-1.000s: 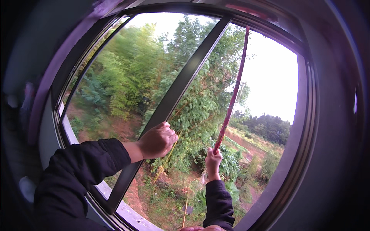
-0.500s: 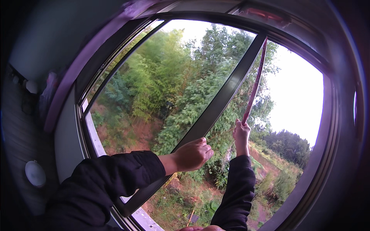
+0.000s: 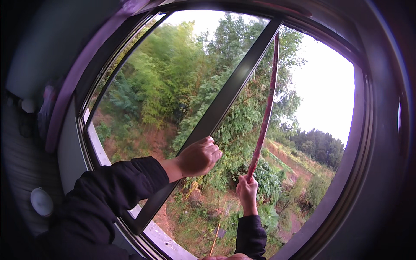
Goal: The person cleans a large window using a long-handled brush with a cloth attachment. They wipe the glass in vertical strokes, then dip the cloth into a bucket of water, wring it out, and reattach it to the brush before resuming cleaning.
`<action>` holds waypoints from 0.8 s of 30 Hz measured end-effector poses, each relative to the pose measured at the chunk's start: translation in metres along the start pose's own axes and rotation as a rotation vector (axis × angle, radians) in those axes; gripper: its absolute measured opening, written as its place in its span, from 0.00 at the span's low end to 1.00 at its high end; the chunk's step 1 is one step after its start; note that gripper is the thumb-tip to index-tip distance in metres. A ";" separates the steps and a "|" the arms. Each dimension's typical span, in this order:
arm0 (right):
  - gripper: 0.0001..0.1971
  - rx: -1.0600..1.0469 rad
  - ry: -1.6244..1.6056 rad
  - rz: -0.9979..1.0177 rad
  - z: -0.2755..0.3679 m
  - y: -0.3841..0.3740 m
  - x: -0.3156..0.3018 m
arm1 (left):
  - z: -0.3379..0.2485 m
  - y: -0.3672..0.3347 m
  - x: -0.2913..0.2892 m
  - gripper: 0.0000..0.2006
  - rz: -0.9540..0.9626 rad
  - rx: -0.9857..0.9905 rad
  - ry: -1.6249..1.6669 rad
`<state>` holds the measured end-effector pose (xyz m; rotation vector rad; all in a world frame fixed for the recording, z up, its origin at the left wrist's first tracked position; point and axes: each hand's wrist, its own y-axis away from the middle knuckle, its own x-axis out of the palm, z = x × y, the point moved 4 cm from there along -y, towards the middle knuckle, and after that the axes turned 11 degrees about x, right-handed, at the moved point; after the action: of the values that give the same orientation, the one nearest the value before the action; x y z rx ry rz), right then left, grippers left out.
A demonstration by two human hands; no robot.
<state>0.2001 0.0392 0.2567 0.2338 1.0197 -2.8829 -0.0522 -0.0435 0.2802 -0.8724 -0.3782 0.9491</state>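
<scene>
My right hand (image 3: 247, 190) is closed around the lower end of a long, thin, dark-red pole or strip (image 3: 267, 108). The red piece rises from my fist to the top of the window opening, close beside the dark upright frame (image 3: 236, 84) of the sliding window sash. It looks slightly bowed. Lower on that same upright, my left hand (image 3: 199, 157) has its fingers curled at the frame's edge, its back toward me. Its fingertips are hidden. Both forearms wear dark sleeves.
Window glass (image 3: 173, 78) fills the left part of the opening; trees and a slope show outside. The sill (image 3: 162, 238) runs below. A purple curtain-like edge (image 3: 69, 91) hangs at the left, with a round white object (image 3: 41, 202) lower down. Part of another hand or skin shows at the bottom edge.
My right hand has come down and left, and more of the red piece shows above it. My left hand stays at the window upright. The whole view has shifted slightly.
</scene>
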 end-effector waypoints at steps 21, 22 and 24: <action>0.09 0.036 -0.292 0.001 -0.060 0.068 -0.029 | -0.004 -0.003 -0.001 0.08 -0.023 0.030 -0.058; 0.09 0.036 -0.309 0.015 -0.065 0.072 -0.031 | -0.005 -0.003 -0.001 0.08 -0.022 0.028 -0.046; 0.09 0.066 -0.341 -0.003 -0.068 0.081 -0.034 | -0.004 -0.003 -0.003 0.07 -0.046 0.031 -0.057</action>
<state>0.2515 0.0196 0.1602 -0.2488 0.8625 -2.8230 -0.0499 -0.0485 0.2803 -0.8065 -0.4302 0.9366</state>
